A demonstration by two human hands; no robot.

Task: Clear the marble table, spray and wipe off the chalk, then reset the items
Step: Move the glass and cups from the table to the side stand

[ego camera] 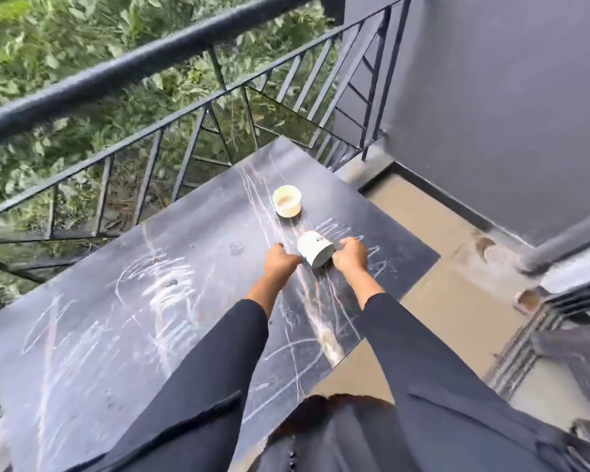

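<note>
The dark marble table point(123, 267) is scrawled with white chalk marks point(164, 294) across most of its top. A white cylindrical pot point(315, 248) is tilted on its side between my hands, its flat base facing me. My left hand point(281, 260) holds its left side and my right hand point(349, 255) grips its right side, fingers curled. A second, cream-coloured round pot point(286, 201) stands upright on the table just beyond, apart from my hands.
A black metal railing point(171, 131) runs along the far side of the table, with green foliage behind it. A dark grey wall point(491, 97) stands to the right. The tan balcony floor point(440, 274) with a drain lies right of the table.
</note>
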